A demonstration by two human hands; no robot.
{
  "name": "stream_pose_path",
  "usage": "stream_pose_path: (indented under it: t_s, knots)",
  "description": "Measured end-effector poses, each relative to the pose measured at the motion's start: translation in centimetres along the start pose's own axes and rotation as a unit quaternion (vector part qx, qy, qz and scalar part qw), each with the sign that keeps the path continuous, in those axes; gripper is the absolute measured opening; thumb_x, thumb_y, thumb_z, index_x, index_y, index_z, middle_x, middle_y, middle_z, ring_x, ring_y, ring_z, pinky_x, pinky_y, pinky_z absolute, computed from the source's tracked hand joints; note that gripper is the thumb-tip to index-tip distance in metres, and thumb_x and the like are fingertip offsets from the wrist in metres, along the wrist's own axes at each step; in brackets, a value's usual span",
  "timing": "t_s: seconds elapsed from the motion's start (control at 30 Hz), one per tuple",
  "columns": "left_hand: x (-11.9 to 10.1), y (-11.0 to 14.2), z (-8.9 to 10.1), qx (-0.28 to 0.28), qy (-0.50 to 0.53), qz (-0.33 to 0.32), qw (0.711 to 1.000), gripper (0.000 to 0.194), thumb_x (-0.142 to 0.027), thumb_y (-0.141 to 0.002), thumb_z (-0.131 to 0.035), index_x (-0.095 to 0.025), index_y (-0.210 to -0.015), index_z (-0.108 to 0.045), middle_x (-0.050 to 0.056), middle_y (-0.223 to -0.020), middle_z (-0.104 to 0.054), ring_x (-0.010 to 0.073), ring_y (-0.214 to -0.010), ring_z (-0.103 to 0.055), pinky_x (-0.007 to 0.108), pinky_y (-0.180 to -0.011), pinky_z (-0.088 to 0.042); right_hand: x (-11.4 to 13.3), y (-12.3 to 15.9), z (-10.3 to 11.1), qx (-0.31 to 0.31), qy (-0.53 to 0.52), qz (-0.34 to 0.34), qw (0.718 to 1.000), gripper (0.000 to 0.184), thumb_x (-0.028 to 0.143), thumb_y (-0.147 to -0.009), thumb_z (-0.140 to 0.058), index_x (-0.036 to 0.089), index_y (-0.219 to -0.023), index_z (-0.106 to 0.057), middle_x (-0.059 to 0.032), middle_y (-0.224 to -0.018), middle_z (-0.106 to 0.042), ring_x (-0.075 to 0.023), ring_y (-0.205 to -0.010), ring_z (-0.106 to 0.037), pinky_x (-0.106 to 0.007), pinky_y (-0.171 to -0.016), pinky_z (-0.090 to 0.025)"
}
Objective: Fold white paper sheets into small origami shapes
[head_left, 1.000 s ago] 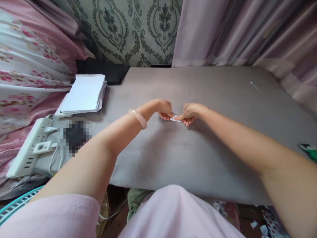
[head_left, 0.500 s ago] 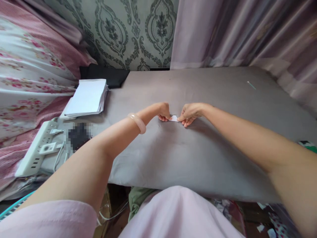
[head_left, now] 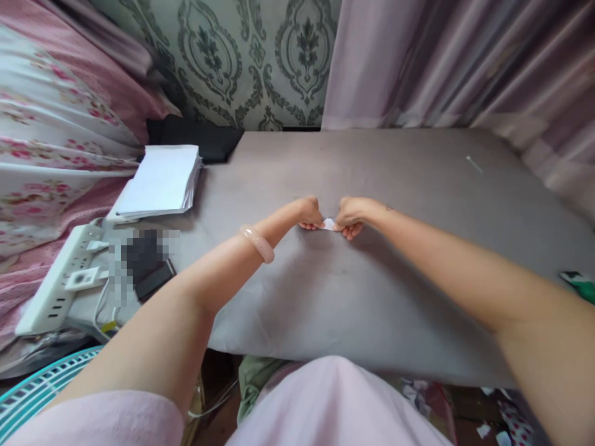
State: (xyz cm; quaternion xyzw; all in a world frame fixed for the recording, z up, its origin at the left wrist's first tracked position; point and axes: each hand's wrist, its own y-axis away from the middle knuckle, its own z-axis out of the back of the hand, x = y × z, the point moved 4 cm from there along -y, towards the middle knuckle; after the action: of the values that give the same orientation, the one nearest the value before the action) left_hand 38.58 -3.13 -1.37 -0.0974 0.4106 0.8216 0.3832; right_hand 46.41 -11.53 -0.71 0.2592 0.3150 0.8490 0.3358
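Observation:
A small white piece of paper [head_left: 329, 224] is pinched between my two hands, just above or on the grey cloth of the table [head_left: 288, 297]. My left hand [head_left: 311, 214], below a pale bangle [head_left: 257, 243] on the forearm, closes its fingers on the paper's left end. From the other side my right hand [head_left: 351, 218] grips the right end, fingers curled in. Only the middle of the paper shows, since the fingertips cover both ends.
At the back left lie a stack of white paper [head_left: 160, 179] and a black folded item [head_left: 199, 139]. A white power strip [head_left: 60, 279] with plugs and cables runs along the left edge, near a dark phone-like object [head_left: 155, 282]. A thin stick [head_left: 474, 163] lies far right.
Both hands keep hold of the paper. My right hand has turned slightly, its fingers curling in more. The view has shifted a little, showing more of the teal basket at lower left.

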Motion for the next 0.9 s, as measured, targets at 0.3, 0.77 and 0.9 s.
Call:
stream_pose_path:
  t_s: [0.3, 0.77, 0.9]
  knots:
    - [2.6, 2.4, -2.2, -0.202, 0.107, -0.218, 0.949, 0.019, -0.03, -0.075, -0.063, -0.012, -0.076, -0.068, 0.0, -0.061, -0.06, 0.0099, -0.056, -0.049, 0.02, -0.052, -0.035, -1.6, 3.0, -1.4, -0.225, 0.008, 0.141, 0.964, 0.012, 0.022, -0.07, -0.069, 0.02, -0.081, -0.064, -0.0073, -0.081, -0.068, -0.0205, -0.076, -0.064, -0.028, -0.065, -0.045]
    - [3.4, 3.8, -3.3, -0.339, 0.148, -0.351, 0.86, 0.02, -0.017, -0.08, -0.062, -0.016, -0.1, -0.064, 0.005, -0.091, -0.066, 0.0113, -0.073, -0.057, 0.024, -0.072, -0.046, -3.4, 2.3, -4.5, -0.427, -0.124, 0.306, 0.842, 0.013, 0.032, -0.083, -0.056, 0.021, -0.088, -0.062, -0.0037, -0.092, -0.063, -0.015, -0.075, -0.058, -0.028, -0.072, -0.044]
    - [3.1, 4.0, -3.3, -0.335, 0.1, -0.344, 0.872, 0.011, -0.02, -0.083, -0.059, -0.016, -0.091, -0.067, 0.004, -0.085, -0.065, 0.0115, -0.071, -0.056, 0.024, -0.071, -0.046, -3.1, 2.3, -5.0, -0.431, -0.101, 0.313, 0.84, 0.018, 0.021, -0.081, -0.053, 0.021, -0.093, -0.066, -0.006, -0.101, -0.062, -0.0156, -0.083, -0.059, -0.028, -0.078, -0.046]
